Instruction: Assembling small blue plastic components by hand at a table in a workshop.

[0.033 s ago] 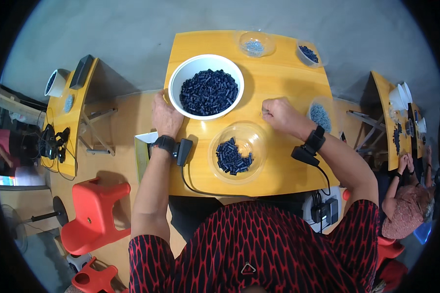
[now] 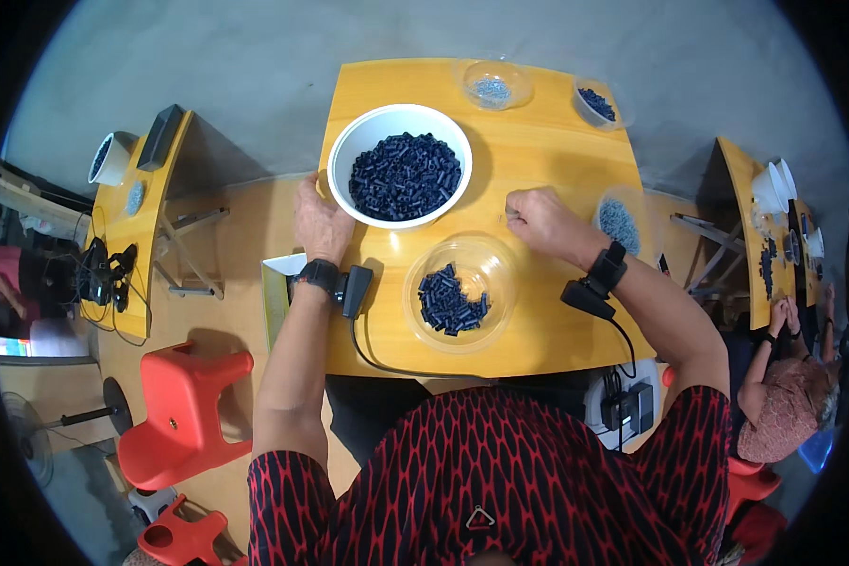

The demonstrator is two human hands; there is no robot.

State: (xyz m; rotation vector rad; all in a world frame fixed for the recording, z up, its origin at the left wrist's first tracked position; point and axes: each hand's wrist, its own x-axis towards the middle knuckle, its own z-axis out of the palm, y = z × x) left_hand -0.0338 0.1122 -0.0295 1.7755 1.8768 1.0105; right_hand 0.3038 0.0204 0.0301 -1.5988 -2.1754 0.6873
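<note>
1. Yellow table: bowls sit close before the person, presumably to keep reaches short.
2. White bowl: upright toward the table's left side, well filled with dark pieces; probably the roomiest place for the bulk.
3. Clear bowl: between the forearms, near the body, with a smaller share of dark pieces; seemingly put where eyes fall easily.
4. Left hand: at the table's left edge, just beside the white bowl, perhaps bracing. Fingertips hidden; cannot tell whether it grasps anything.
5. Right hand: clenched, beyond the clear bowl. Contents, if any, hidden.
6. Clear tub: right of that hand, holding grey bits, apparently separated to avoid mixing.
</note>
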